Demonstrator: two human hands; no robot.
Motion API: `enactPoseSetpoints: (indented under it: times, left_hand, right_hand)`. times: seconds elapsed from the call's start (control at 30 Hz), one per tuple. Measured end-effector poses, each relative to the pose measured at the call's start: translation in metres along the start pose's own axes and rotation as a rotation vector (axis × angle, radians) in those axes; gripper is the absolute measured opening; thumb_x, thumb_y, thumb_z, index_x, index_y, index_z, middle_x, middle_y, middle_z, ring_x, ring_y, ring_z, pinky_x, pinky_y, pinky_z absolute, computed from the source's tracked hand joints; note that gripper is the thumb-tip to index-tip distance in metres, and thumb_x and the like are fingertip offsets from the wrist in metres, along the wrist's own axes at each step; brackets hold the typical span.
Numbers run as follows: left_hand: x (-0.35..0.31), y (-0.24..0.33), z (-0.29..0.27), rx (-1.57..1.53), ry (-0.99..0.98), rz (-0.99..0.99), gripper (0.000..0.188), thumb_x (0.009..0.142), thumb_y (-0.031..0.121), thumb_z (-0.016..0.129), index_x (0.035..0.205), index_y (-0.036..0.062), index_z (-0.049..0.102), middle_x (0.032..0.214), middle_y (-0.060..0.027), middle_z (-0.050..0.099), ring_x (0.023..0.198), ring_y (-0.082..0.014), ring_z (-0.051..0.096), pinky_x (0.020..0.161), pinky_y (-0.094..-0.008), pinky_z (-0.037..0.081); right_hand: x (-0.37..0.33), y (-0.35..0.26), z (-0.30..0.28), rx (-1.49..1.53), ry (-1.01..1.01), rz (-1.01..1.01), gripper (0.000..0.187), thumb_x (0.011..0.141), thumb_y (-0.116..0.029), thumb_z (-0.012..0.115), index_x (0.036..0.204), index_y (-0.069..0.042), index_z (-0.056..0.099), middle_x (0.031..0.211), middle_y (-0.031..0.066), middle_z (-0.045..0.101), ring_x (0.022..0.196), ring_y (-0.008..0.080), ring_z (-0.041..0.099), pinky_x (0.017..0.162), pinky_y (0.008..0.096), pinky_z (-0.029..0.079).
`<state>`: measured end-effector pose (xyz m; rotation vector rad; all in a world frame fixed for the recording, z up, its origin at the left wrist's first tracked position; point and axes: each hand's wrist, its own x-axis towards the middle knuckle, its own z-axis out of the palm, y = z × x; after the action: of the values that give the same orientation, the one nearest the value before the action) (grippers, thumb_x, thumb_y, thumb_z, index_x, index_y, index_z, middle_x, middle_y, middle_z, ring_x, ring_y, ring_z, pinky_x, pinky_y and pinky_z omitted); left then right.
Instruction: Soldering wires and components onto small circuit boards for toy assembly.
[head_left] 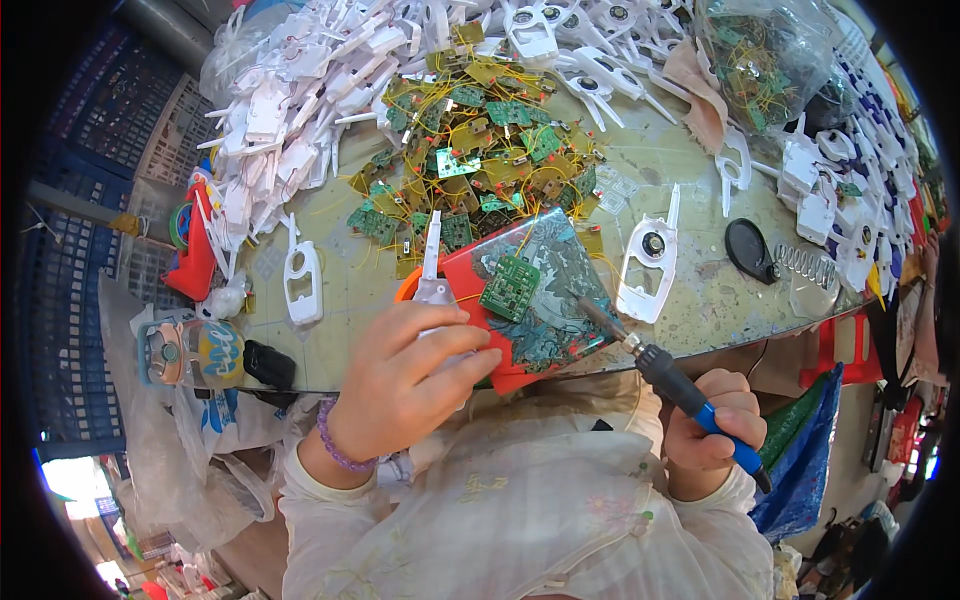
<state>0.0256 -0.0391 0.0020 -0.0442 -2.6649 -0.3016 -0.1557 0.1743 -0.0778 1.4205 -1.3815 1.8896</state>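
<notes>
My left hand [415, 375] has its fingers closed around a white plastic housing [432, 262], whose narrow arm points away from me; much of it is hidden under the fingers. In my right hand [710, 425] is a soldering iron [670, 378] with a blue and black handle, its tip angled to the upper left. That tip is over a worn, solder-smeared plate [560, 290] on a red holder [515, 378]. A green circuit board [512, 288] lies at the plate's left side, close to my left fingertips. Whether the tip touches the plate, I cannot tell.
Farther back are piled circuit boards with yellow wires [480, 140] and heaps of white housings [290, 120]. Single housings lie left [301, 275] and right [652, 260]. A black round part [750, 250] and a metal coil stand [805, 265] are at right. A clear container [190, 350] stands left.
</notes>
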Motion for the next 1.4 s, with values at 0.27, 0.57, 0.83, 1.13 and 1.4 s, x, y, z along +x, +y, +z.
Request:
enactPoseSetpoints:
  times: [0.27, 0.57, 0.83, 1.13, 1.4]
  left_hand:
    - [-0.004, 0.011, -0.001, 0.198, -0.073, 0.057, 0.025, 0.068, 0.012, 0.064, 0.093, 0.0143, 0.068, 0.095, 0.0019, 0.063, 0.097, -0.0191, 0.058, 0.089, -0.0415, 0.041]
    - [-0.011, 0.003, 0.010, -0.118, 0.057, -0.098, 0.031, 0.060, 0.001, 0.071, 0.088, 0.0129, 0.065, 0.087, 0.0003, 0.059, 0.092, -0.0222, 0.059, 0.087, -0.0418, 0.040]
    - [-0.013, 0.007, 0.010, 0.117, 0.050, -0.020, 0.030, 0.056, 0.006, 0.072, 0.085, 0.0119, 0.065, 0.092, 0.0002, 0.060, 0.091, -0.0225, 0.055, 0.079, -0.0419, 0.042]
    - [-0.013, 0.001, 0.014, -0.281, 0.133, -0.143, 0.020, 0.067, 0.003, 0.076, 0.083, 0.0085, 0.066, 0.081, -0.0043, 0.063, 0.080, -0.0229, 0.060, 0.075, -0.0376, 0.043]
    - [-0.001, 0.011, 0.026, -0.299, 0.266, -0.424, 0.019, 0.068, 0.003, 0.072, 0.086, 0.0085, 0.067, 0.087, -0.0044, 0.063, 0.079, -0.0232, 0.059, 0.073, -0.0334, 0.043]
  right_hand:
    - [0.002, -0.002, 0.001, 0.006, 0.013, -0.022, 0.031, 0.098, -0.035, 0.043, 0.102, -0.004, 0.046, 0.071, 0.0042, 0.046, 0.055, 0.0152, 0.044, 0.048, 0.0262, 0.039]
    - [0.005, -0.004, -0.001, 0.007, 0.001, -0.021, 0.031, 0.098, -0.035, 0.043, 0.101, -0.004, 0.046, 0.071, 0.0042, 0.046, 0.055, 0.0149, 0.044, 0.048, 0.0256, 0.039]
    - [0.005, -0.006, -0.001, 0.027, 0.012, -0.010, 0.031, 0.098, -0.035, 0.044, 0.101, -0.004, 0.047, 0.070, 0.0042, 0.046, 0.055, 0.0151, 0.044, 0.048, 0.0257, 0.038]
    - [0.002, -0.004, -0.001, 0.061, 0.060, 0.013, 0.030, 0.097, -0.035, 0.045, 0.101, -0.005, 0.048, 0.072, 0.0052, 0.046, 0.056, 0.0154, 0.044, 0.050, 0.0262, 0.037]
    - [0.007, -0.008, 0.006, 0.098, 0.044, 0.068, 0.031, 0.097, -0.036, 0.045, 0.100, -0.006, 0.047, 0.072, 0.0054, 0.046, 0.057, 0.0157, 0.045, 0.051, 0.0269, 0.036]
